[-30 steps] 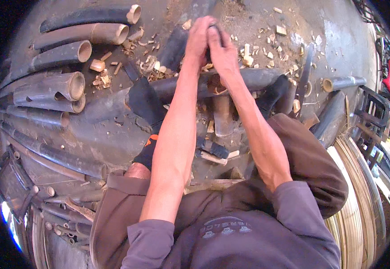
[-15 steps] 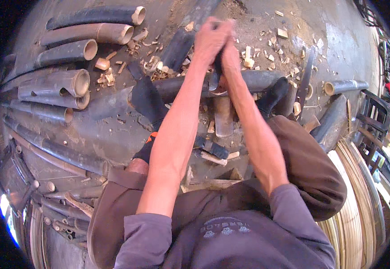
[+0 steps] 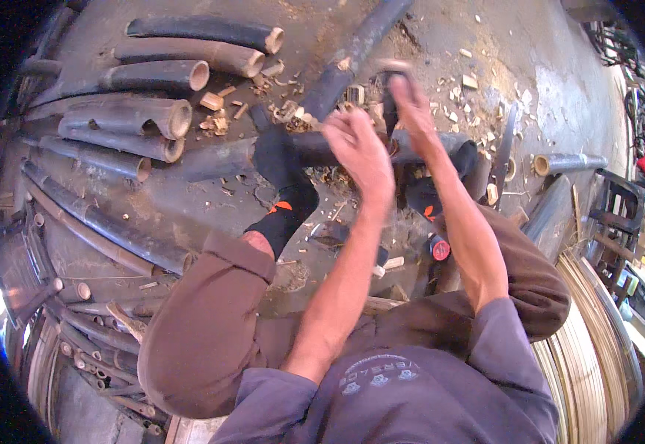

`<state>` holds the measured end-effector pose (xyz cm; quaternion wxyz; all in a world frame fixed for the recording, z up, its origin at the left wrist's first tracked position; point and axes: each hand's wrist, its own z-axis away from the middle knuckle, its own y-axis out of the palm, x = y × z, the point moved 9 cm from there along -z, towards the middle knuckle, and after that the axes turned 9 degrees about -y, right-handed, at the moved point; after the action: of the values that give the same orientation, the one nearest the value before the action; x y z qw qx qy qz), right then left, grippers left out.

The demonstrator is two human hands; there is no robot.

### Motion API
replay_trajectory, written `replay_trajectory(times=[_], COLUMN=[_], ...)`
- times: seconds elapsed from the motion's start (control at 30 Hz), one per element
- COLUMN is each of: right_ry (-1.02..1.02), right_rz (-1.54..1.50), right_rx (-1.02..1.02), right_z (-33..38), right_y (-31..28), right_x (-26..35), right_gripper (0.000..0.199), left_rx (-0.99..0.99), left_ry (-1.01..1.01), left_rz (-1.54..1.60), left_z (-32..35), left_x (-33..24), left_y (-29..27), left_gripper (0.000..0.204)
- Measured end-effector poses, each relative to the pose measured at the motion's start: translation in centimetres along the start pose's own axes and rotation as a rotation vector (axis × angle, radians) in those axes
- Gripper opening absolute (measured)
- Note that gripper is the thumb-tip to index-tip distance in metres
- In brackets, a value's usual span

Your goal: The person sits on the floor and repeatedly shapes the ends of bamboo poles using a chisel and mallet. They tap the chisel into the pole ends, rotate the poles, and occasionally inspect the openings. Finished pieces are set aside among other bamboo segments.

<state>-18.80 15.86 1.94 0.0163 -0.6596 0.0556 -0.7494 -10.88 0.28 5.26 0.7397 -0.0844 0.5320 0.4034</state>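
Observation:
My right hand (image 3: 413, 111) is closed on a dark tool (image 3: 390, 107) held upright, whose exact kind I cannot make out. My left hand (image 3: 358, 152), slightly blurred, hovers to the left of the tool; its fingers are loosely bent and apart, with nothing seen in them. Beneath both hands, a dark bamboo pole (image 3: 321, 148) lies crosswise on the floor. My feet in black socks, the left foot (image 3: 282, 159) and the right foot (image 3: 422, 196), are at this pole. Part of the pole is hidden behind my left hand and the tool.
Several cut bamboo poles (image 3: 189, 58) lie at the left. Another dark pole (image 3: 352, 63) stretches away ahead, beside scattered wood chips (image 3: 469, 81). At the right are a short bamboo piece (image 3: 574, 163), a long blade (image 3: 506, 144) and bundled pale strips (image 3: 585, 333). A red-ended object (image 3: 439, 249) lies near my right leg.
My hands, together on the tool before, have come apart. The left has dropped toward me; the right keeps the tool, slightly to the right. My left leg has shifted inward, and the view has turned.

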Motion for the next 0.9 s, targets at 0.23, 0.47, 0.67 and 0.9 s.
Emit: replay_trajectory(times=[0.23,0.47,0.67,0.9], right_ry=[-0.047,0.109,-0.029,-0.176], right_rz=[-0.15,-0.18,-0.122,0.16], right_rx=[-0.367,-0.137,-0.356,-0.386], right_z=[15.6,23.9,21.1,18.8], right_y=[-7.2,-2.0,0.3,4.1], right_x=[3.5,1.0,-5.3,-4.7], right_gripper=[0.057,0.081,0.086,0.088], left_rx=[0.483,1.103,1.294,1.127], left_ry=[-0.981,-0.695,-0.442,-0.344], left_rz=[0.098,-0.554,-1.058,-1.382], left_z=[10.7,10.0,7.7,4.0], left_x=[9.9,7.5,6.9,7.4], left_y=[1.2,-0.3,-1.3,-2.8], left_gripper=[0.061,0.046,0.087,0.115])
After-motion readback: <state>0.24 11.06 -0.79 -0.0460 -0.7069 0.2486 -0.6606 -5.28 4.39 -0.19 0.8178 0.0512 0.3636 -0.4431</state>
